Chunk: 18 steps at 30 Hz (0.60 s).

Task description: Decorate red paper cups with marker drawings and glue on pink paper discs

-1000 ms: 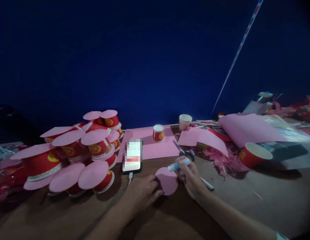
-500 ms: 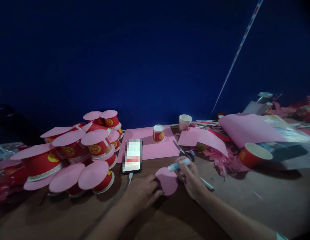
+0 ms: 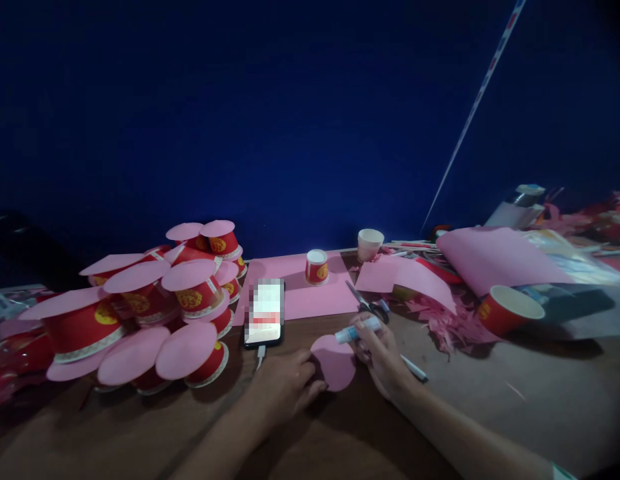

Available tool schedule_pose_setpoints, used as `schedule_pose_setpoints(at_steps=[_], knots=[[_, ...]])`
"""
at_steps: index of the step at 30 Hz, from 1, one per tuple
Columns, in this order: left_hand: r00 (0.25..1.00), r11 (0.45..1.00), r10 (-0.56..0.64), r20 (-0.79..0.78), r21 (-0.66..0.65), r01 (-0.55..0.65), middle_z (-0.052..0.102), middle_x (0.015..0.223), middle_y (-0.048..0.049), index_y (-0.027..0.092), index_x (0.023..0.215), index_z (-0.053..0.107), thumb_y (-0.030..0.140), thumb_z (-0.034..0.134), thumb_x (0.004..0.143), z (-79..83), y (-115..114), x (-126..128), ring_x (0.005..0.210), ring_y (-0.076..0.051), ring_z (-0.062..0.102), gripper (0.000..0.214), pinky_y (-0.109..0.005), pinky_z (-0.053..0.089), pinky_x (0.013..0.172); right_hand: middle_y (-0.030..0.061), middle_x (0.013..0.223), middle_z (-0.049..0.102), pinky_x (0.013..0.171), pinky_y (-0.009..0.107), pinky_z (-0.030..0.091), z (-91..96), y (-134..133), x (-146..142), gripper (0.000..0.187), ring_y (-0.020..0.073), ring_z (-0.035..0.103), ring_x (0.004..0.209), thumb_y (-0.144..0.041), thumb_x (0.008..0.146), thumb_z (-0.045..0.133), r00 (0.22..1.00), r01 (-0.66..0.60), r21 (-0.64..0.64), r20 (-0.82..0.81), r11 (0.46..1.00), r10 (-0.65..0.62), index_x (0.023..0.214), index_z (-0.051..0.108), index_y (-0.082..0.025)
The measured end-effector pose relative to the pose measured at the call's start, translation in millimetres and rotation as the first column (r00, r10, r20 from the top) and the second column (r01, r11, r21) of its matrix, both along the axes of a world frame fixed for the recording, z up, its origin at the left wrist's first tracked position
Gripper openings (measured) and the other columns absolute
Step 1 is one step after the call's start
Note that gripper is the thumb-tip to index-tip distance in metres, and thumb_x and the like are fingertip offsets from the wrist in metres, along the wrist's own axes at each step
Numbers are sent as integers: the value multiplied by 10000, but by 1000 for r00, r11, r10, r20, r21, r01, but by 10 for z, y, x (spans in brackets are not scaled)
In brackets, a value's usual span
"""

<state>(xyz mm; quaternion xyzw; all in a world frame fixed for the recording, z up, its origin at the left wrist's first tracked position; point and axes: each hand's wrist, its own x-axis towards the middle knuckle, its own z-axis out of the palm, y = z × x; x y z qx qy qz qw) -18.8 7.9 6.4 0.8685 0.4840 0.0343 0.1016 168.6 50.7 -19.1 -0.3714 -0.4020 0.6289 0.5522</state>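
Note:
A pink paper disc (image 3: 335, 362) lies on the brown table (image 3: 340, 440) in front of me. My left hand (image 3: 285, 387) rests on the table with its fingers curled, pressing the disc's left edge. My right hand (image 3: 383, 353) is closed around a small white glue tube (image 3: 357, 329), whose tip points at the disc's upper right edge. A pen (image 3: 414, 368) lies just right of my right hand.
A pile of red paper cups capped with pink discs (image 3: 140, 307) fills the left. A phone (image 3: 265, 312) lies beside it. Scissors (image 3: 367, 303), pink paper sheets (image 3: 297, 287), a small red cup (image 3: 317, 266), a white cup (image 3: 370, 243) and a tipped red cup (image 3: 507, 308) lie beyond.

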Motion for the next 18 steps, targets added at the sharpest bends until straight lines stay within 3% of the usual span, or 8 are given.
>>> schedule_pose_setpoints(at_steps=[18], knots=[[1000,1000,-2,2,15,2,652,929,-49,183,803,640,352,422,884,12,3,8,775,-190,637,288,-287,469,635,-93,496,315,412,218,111,-4,-3,1,322,54,202,435,-475,742,660,1000,-11,0,8,1000,11,758,514,-188]])
